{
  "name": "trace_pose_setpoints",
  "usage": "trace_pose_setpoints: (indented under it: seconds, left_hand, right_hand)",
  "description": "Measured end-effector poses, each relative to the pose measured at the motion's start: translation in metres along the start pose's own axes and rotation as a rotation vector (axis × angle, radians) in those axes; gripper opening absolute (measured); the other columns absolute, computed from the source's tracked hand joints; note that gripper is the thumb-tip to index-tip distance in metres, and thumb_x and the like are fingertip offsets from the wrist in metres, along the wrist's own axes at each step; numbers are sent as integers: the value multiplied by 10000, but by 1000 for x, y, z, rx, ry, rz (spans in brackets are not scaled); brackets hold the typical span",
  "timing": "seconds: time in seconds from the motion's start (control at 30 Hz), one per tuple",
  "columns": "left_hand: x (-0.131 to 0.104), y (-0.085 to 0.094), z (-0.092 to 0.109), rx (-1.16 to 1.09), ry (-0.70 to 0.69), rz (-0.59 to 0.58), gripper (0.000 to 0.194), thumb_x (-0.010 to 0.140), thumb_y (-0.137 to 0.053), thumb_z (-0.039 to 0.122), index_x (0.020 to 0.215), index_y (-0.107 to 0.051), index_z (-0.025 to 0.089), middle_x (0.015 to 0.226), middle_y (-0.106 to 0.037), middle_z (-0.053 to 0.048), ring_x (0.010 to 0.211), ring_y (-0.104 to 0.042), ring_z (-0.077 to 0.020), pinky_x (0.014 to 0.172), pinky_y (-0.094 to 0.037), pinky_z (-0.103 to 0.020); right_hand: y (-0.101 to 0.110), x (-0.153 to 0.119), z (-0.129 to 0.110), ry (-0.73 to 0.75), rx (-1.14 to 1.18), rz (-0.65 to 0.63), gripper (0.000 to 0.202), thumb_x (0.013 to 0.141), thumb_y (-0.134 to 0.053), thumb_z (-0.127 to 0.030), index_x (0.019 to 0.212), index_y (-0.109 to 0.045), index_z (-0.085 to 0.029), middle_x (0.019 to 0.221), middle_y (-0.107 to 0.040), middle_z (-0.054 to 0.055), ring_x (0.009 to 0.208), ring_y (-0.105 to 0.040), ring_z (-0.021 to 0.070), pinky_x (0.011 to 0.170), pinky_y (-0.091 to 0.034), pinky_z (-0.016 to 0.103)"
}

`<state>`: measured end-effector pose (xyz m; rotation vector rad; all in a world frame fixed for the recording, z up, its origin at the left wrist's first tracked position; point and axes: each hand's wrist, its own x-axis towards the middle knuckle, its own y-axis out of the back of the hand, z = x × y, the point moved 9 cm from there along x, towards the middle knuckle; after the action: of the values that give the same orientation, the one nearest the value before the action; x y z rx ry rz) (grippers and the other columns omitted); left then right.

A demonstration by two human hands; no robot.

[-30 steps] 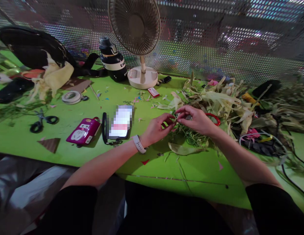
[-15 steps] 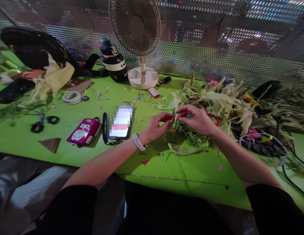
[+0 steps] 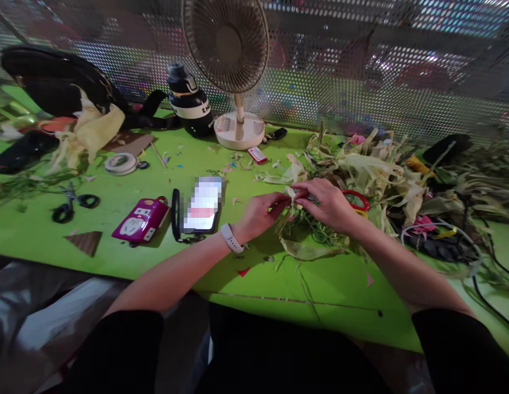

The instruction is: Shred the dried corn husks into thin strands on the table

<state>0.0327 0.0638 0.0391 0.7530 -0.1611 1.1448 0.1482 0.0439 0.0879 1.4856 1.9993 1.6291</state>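
My left hand (image 3: pixel 260 215) and my right hand (image 3: pixel 326 201) meet fingertip to fingertip above the green tabletop (image 3: pixel 254 284). Both are closed in a pinch on a small pale corn husk piece (image 3: pixel 292 192), partly covered by the fingers. Thin green strands (image 3: pixel 323 232) lie tangled beneath my right hand. A loose pale husk leaf (image 3: pixel 309 250) rests on the table just below them. Behind and to the right of my right hand spreads a heap of dried corn husks (image 3: pixel 373 164). A red ring-shaped handle (image 3: pixel 356 200) shows beside that hand.
Left of my hands lie a phone (image 3: pixel 203 205), a purple power socket (image 3: pixel 141 220) and black-handled scissors (image 3: pixel 69 202). A fan (image 3: pixel 240 131) and a dark bottle (image 3: pixel 192 112) stand at the back by the perforated metal screen. A cable (image 3: pixel 490 301) runs along the right.
My fingers have shifted slightly on the husk piece, and my right hand has turned a little, its fingers closer to the left's. More of the red handle shows.
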Motion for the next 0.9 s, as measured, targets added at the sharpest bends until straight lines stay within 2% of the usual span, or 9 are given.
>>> trace_pose_setpoints:
  seconds: [0.13,0.23,0.33,0.43,0.53,0.6,0.77,0.9]
  left_hand:
    - [3,6,2,-63,-32,49,133,894,-571,207,953,-669,139,852,-746,-64,729,-679,-114,661,-531,-223]
    - [4,5,1,-176,-29,39,155,904,-562,241,979,-640,130,867,-731,-75,752,-675,-115,661,-534,-220]
    - [3,7,0,-204,-12,50,189,924,-541,290,1004,-618,138,909,-714,-85,790,-667,-121,688,-529,-228]
    - [3,12,0,-150,-29,92,204,940,-517,326,985,-614,152,902,-702,-77,792,-656,-123,717,-518,-244]
    - [2,17,3,-43,-66,152,198,946,-507,327,965,-617,164,909,-698,-75,820,-651,-137,757,-514,-273]
    - [0,18,7,30,-90,179,186,951,-497,314,971,-616,173,932,-698,-79,851,-649,-149,787,-514,-295]
    - [-3,13,14,153,-159,144,167,953,-491,294,998,-611,187,955,-706,-80,881,-654,-168,810,-520,-330]
    - [0,20,12,183,-153,168,161,953,-496,298,990,-606,186,956,-708,-75,883,-656,-163,813,-521,-328]
  right_hand:
    - [11,1,17,-125,140,103,244,868,-617,-278,1089,-656,-180,932,-708,71,839,-649,197,800,-503,353]
    - [18,1,37,-232,234,175,276,894,-579,-405,1027,-666,-179,955,-684,75,873,-629,193,799,-492,336]
    - [0,3,46,-310,326,45,452,896,-493,-593,903,-663,-174,881,-663,60,856,-606,192,768,-474,312]
    - [-23,-2,50,-455,469,-47,610,829,-431,-757,747,-599,-176,714,-594,30,716,-567,171,642,-451,285]
    - [-40,-13,56,-660,667,17,615,762,-457,-814,736,-509,-202,631,-510,-11,534,-489,126,492,-407,270]
    - [-46,-19,59,-725,727,88,595,754,-473,-811,732,-453,-217,606,-458,-39,459,-416,95,426,-350,250]
    - [-26,-16,56,-578,497,281,581,780,-498,-768,649,-438,-205,579,-368,-49,541,-335,87,484,-282,238]
    - [-7,-13,58,-517,436,381,570,784,-505,-760,666,-471,-204,581,-370,-51,556,-322,92,522,-282,255]
